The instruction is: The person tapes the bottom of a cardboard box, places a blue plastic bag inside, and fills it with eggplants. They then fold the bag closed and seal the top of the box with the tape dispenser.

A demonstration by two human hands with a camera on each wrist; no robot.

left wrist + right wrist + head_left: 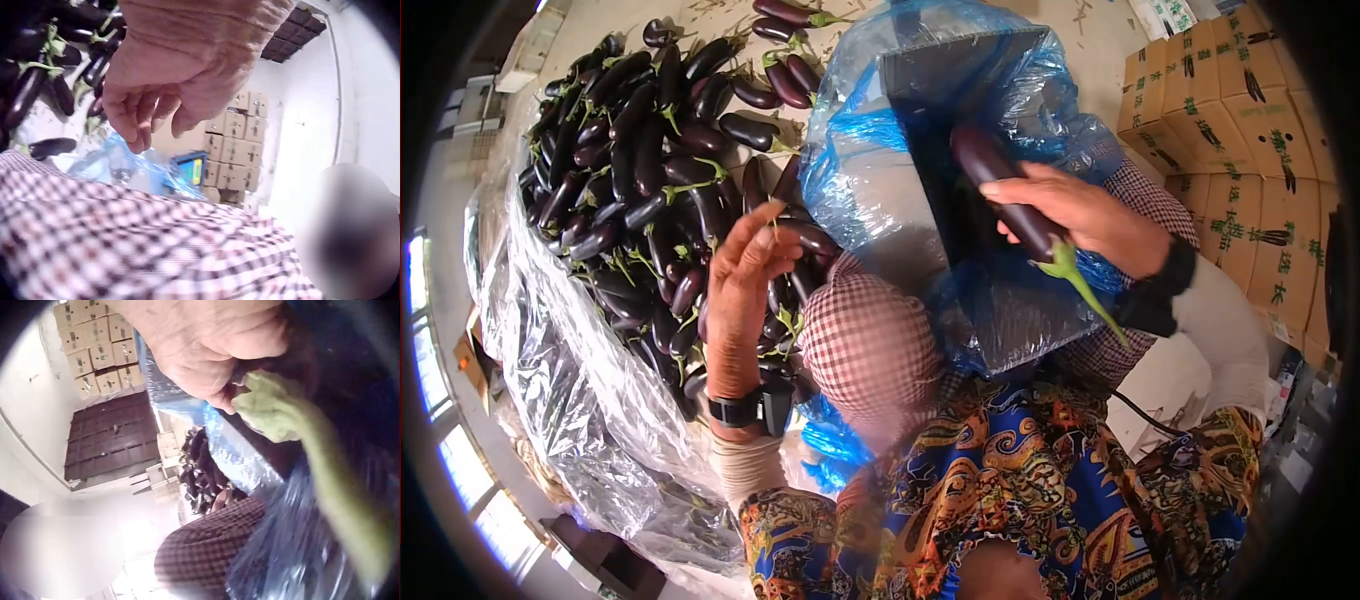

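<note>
My right hand [1090,213] grips a dark purple eggplant [1003,190] around its body, over a dark box [915,110] lined with blue plastic film [850,90]. The eggplant's green stem points down toward my lap; in the right wrist view the pale green stem [337,481] fills the near side. My left hand [750,262] is raised beside the eggplant pile [640,150], its fingers loosely bent with nothing between them. From the left wrist view, the left hand [169,81] hangs above my checkered knee cover [144,237].
Printed cardboard boxes [1230,110] are stacked on the right. Clear plastic sheeting [570,370] edges the pile on the left. My checkered knee [870,335] stands between the pile and the lined box. Some eggplants [790,15] lie apart at the far side.
</note>
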